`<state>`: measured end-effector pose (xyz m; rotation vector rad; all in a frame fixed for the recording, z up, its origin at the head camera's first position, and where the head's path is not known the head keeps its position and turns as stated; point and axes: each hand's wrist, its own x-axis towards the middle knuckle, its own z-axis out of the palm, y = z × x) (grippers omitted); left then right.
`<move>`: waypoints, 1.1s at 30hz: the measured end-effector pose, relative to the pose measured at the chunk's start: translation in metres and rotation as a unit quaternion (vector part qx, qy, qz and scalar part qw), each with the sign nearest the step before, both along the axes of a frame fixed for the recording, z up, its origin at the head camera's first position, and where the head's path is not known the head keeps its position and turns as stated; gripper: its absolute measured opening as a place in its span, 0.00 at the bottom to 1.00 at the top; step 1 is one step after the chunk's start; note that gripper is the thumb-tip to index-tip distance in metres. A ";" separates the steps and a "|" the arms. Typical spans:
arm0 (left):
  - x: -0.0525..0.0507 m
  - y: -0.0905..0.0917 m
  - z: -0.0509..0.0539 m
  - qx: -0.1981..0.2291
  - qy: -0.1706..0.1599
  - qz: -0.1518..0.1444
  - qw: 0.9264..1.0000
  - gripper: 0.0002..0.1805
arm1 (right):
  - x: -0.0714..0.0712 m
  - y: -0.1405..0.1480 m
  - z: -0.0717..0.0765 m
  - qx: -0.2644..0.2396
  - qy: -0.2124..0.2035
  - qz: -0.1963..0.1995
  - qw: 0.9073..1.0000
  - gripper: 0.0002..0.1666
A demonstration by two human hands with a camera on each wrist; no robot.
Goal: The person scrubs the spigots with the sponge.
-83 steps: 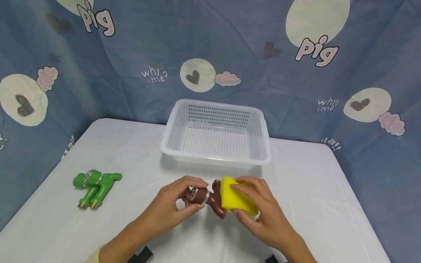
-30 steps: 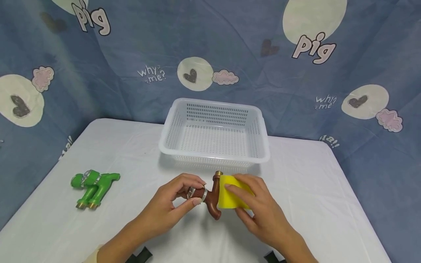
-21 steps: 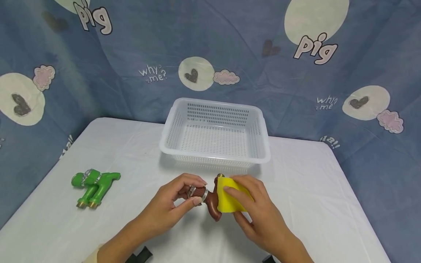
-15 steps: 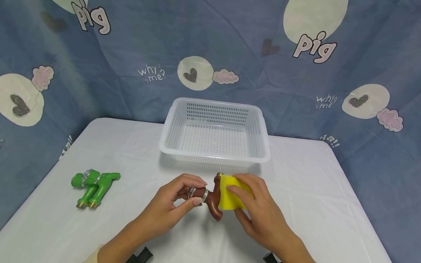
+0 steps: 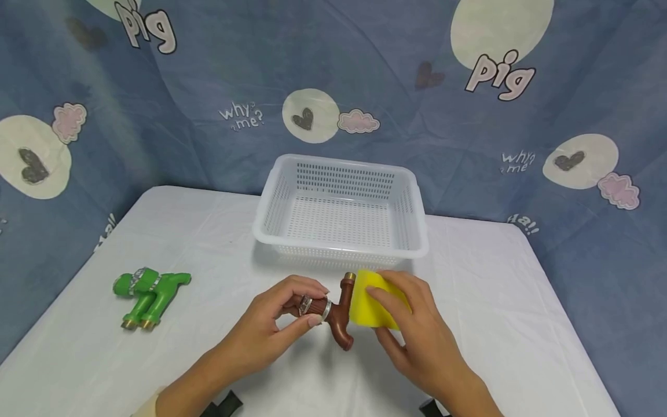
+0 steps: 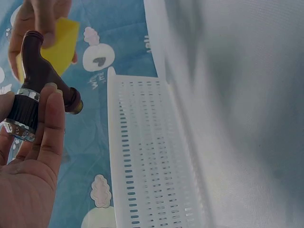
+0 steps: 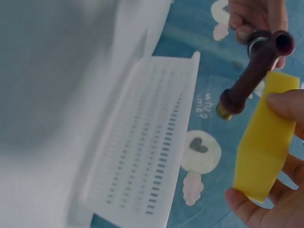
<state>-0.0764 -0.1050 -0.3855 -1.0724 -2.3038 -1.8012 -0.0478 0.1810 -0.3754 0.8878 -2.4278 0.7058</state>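
A dark brown faucet [image 5: 341, 315] with silver bands and a brass threaded end is held up above the table. My left hand [image 5: 281, 318] grips it by the ribbed knob, fingers behind and thumb in front. In my right hand [image 5: 422, 330] is a yellow sponge [image 5: 377, 301], pinched between thumb and fingers. The sponge stands close beside the faucet's brass-ended pipe; the right wrist view shows the sponge [image 7: 266, 142] near the faucet [image 7: 254, 71], and I cannot tell whether they touch. In the left wrist view the spout of the faucet [image 6: 35, 61] points up.
A white perforated basket [image 5: 341, 249] stands behind the hands at the table's far edge. Two green faucets [image 5: 156, 292] with brass ends lie together at the left on the white tablecloth [image 5: 208, 231]. A blue printed curtain [image 5: 396, 69] hangs behind.
The sponge has slid up and down along the faucet and now sits slightly higher and further right, exposing more of the pipe. The faucet was turned earlier, bringing its brass end up. Both grips stay.
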 end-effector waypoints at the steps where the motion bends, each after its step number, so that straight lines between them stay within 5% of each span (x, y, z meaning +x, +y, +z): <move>1: 0.000 0.000 0.000 -0.002 0.001 0.002 1.000 0.19 | 0.001 -0.001 0.001 -0.010 0.001 0.010 1.000 0.32; 9: 0.001 0.001 0.001 -0.021 0.062 -0.015 0.998 0.18 | 0.001 -0.008 0.000 -0.059 0.024 0.097 0.993 0.22; 19: 0.002 0.002 0.001 -0.034 0.080 -0.017 0.996 0.18 | -0.001 -0.005 -0.003 -0.014 0.025 0.033 0.999 0.21; 26: 0.001 0.002 0.001 -0.037 0.071 -0.010 0.997 0.18 | -0.001 0.001 -0.001 -0.022 -0.009 -0.024 0.999 0.34; 33: 0.002 0.002 0.001 -0.027 0.085 -0.024 0.996 0.18 | -0.001 -0.003 -0.003 -0.042 -0.001 0.027 0.999 0.27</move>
